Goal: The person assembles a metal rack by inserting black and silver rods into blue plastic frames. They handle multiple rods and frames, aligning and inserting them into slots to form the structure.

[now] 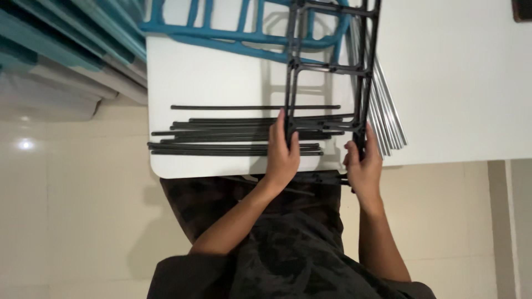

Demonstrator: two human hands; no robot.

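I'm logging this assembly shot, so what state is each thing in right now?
Black frame: joined into a grid, lying over the table, gripped on both side rails.
Left hand: closed on the frame's left rail.
Right hand: closed on the right rail.
Black rods: loose, piled flat.
Silver rods: loose, fanned out under the frame.
White table: bearing it all.

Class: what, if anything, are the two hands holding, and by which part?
Both hold the black frame: left hand on its left rail, right hand on its right rail, near the bottom end.

Left hand (281,156) raised with fingers curled in a grip, right hand (363,166) likewise closed, both bare forearms reaching forward, elbows bent
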